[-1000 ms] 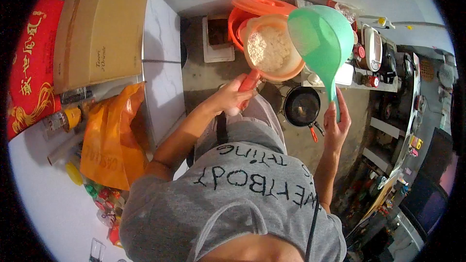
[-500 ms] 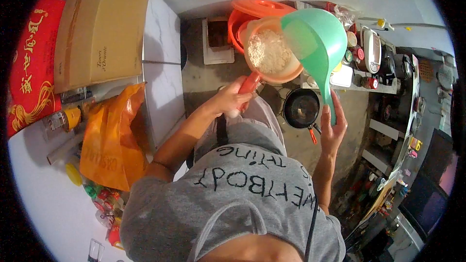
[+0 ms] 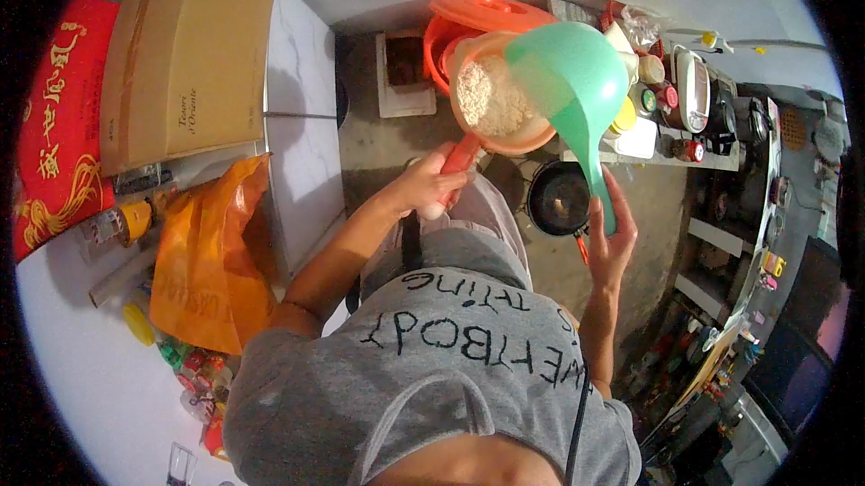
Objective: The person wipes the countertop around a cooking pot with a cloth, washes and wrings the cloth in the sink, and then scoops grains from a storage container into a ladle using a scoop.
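My left hand (image 3: 431,183) is wrapped round the handle of an orange water scoop (image 3: 464,155). Pale, lumpy flour (image 3: 491,100) lies in its bowl. In my right hand (image 3: 613,238) is the handle of a green water scoop (image 3: 586,81), which is tipped over the right side of the orange one. The green bowl covers part of the flour and of the orange rim; whether the two scoops touch I cannot tell. What is inside the green scoop is hidden from above.
An orange-red bucket (image 3: 437,54) with a lid stands behind the scoops. A black frying pan (image 3: 551,202) sits below, between my hands. Jars and containers line a shelf (image 3: 703,160) on the right. Left are a cardboard box (image 3: 194,54) and an orange bag (image 3: 212,261).
The green scoop has shifted a little left, further over the orange scoop, and my right hand has moved slightly left with it. My left hand has stayed nearly still.
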Tool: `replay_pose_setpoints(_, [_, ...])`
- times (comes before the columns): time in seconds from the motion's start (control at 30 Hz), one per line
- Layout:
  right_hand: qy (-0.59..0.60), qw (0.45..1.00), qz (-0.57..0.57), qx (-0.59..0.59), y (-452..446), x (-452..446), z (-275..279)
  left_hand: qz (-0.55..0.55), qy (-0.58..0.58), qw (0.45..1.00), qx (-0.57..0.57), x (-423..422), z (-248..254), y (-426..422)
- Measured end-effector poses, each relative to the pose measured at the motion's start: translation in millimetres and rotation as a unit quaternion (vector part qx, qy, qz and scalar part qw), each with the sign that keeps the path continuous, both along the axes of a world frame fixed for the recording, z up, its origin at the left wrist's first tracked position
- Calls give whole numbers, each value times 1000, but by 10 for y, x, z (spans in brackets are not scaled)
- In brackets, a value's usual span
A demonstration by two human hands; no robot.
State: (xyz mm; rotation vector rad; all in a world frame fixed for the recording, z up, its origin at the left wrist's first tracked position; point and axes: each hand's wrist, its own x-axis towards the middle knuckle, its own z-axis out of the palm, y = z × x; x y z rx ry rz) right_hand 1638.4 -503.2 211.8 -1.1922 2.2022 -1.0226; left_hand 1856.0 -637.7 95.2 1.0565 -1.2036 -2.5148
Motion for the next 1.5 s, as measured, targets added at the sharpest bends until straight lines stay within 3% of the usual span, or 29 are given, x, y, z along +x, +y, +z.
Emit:
replay_pose_setpoints(0.3, [-60, 997, -42, -20, 83, -89, -161, 7, 5, 1000, 1, -9, -58, 18])
replay_pose_setpoints(0.37, [-187, 979, -80, -13, 88, -103, -140, 17, 10, 1000, -1, -18, -73, 23])
replay_pose_setpoints(0.5, [-304, 945, -113, -43, 46, -110, -98, 19, 9, 1000, 3, -1, -85, 29])
replay_pose_setpoints(0.6, [-484, 852, -171, -106, 84, -235, -233, 1, -36, 998, 50, 54, -117, 38])
replay_pose_setpoints(0.63, [-487, 850, -171, -105, 90, -250, -240, 20, -33, 998, 57, 70, -82, 41])
replay_pose_setpoints(0.7, [-581, 777, -211, -121, 58, -300, -274, 37, -34, 997, 63, 106, -89, 41])
replay_pose_setpoints(0.73, [-585, 773, -214, -120, 42, -365, -339, 47, -28, 995, 79, 145, -142, 56])
replay_pose_setpoints(0.8, [-693, 687, -195, -99, 15, -530, -569, 81, -19, 994, 76, 192, -264, 90])
replay_pose_setpoints(0.83, [-697, 682, -198, -100, -29, -583, -709, 77, -25, 994, 76, 217, -275, 97])
replay_pose_setpoints(1.0, [-769, 552, -319, 51, -748, -981, -2035, 103, -83, 985, 108, 252, -448, 45])
replay_pose_setpoints(1.03, [-856, 437, -274, 44, -811, -1181, -2715, 118, -90, 983, 110, 240, -526, 54])
replay_pose_setpoints(1.07, [-859, 420, -286, 59, -1064, -1238, -3136, 122, -95, 982, 110, 215, -578, 55])
replay_pose_setpoints(1.13, [-794, 522, -302, 83, -1577, -1269, -4105, 123, -169, 969, 130, 137, -723, 38])
replay_pose_setpoints(1.17, [-791, 558, -239, 82, -1743, -1312, -4746, 133, -177, 966, 133, 109, -846, 68])
replay_pose_setpoints(1.2, [-792, 551, -242, 103, -2025, -1291, -4952, 138, -201, 963, 117, 72, -1028, 86])
replay_pose_setpoints(1.3, [-727, 599, -301, 151, -2572, -1262, -5950, 163, -251, 945, 128, -90, -1245, -25])
replay_pose_setpoints(1.37, [-657, 668, -315, 155, -2776, -1151, -6288, 145, -260, 947, 122, -167, -1377, -76])
replay_pose_setpoints(1.4, [-657, 665, -315, 164, -2810, -1139, -6402, 149, -265, 944, 129, -217, -1440, -100])
replay_pose_setpoints(1.47, [-441, 830, -171, 296, -2819, -1172, -6441, 169, -207, 950, 164, -302, -1513, -100])
replay_pose_setpoints(1.5, [-435, 831, -173, 300, -2732, -1205, -6402, 168, -202, 950, 170, -324, -1538, -70])
